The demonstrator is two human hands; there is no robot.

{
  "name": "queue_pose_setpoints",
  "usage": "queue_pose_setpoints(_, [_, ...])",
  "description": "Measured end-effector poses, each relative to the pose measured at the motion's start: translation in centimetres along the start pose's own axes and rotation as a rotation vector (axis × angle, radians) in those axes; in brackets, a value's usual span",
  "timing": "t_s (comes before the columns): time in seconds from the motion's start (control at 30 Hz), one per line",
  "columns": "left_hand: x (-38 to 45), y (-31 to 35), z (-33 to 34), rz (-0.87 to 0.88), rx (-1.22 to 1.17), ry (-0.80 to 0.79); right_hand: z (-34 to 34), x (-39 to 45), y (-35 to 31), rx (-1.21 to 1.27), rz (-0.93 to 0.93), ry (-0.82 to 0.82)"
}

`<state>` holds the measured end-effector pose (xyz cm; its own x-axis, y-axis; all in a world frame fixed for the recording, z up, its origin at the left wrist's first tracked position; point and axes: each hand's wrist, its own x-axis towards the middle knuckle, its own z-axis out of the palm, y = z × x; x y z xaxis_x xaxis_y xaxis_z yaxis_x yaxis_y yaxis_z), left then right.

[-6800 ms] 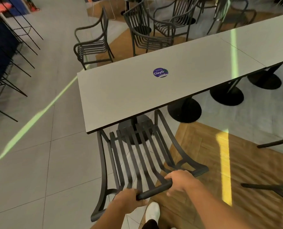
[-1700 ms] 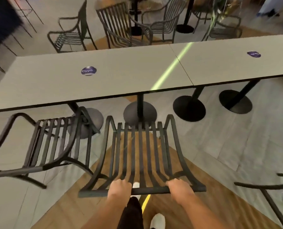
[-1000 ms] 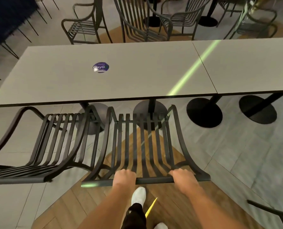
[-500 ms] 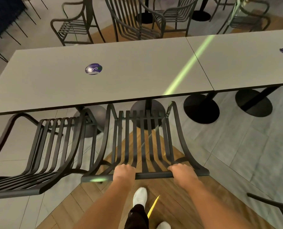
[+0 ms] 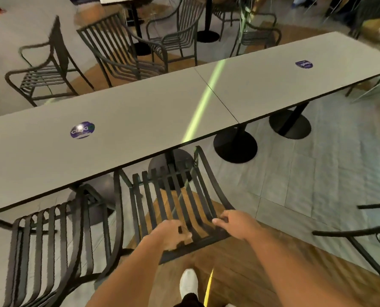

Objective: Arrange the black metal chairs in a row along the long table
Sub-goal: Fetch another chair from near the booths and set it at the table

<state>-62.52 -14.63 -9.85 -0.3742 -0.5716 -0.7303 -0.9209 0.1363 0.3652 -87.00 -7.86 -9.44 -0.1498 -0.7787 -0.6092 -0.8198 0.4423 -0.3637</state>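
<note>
Both hands at the top rail of the middle chair (image 5: 173, 196), lower centre of frame. Left hand (image 5: 170, 237) is curled over the rail but the fingers are motion-blurred, so can't tell if it's clamped. Right hand (image 5: 237, 224) has fingers spread and loosening, resting on the rail's right end rather than wrapped.

Chair is black metal: flat vertical slats, curved side rails flaring outward, matte finish. Its front is tucked under the long table (image 5: 140, 120), a smooth grey slab with a thin dark edge, made of two tops butted at a seam upper right of centre. Round purple sticker (image 5: 82, 130) on the left top.

A second slatted chair (image 5: 51, 244) sits just beside it at lower left, the side rails nearly touching. Open tiled floor to the right; a third chair's arm (image 5: 357, 231) pokes in at the right edge. Round black pedestal bases (image 5: 235, 147) under the table. More chairs (image 5: 127, 54) beyond the far side.
</note>
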Motion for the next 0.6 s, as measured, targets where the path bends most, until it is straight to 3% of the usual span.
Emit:
queue_pose_setpoints(0.27, [4.6, 8.2, -2.3, 0.233, 0.237, 0.034, -4.7, -3.1, 6.7, 0.17, 0.169, 0.203])
queue_pose_setpoints(0.6, [10.3, 24.4, -0.1, 0.378, 0.453, -0.042, -9.0, -7.6, 22.3, 0.212, 0.459, 0.319])
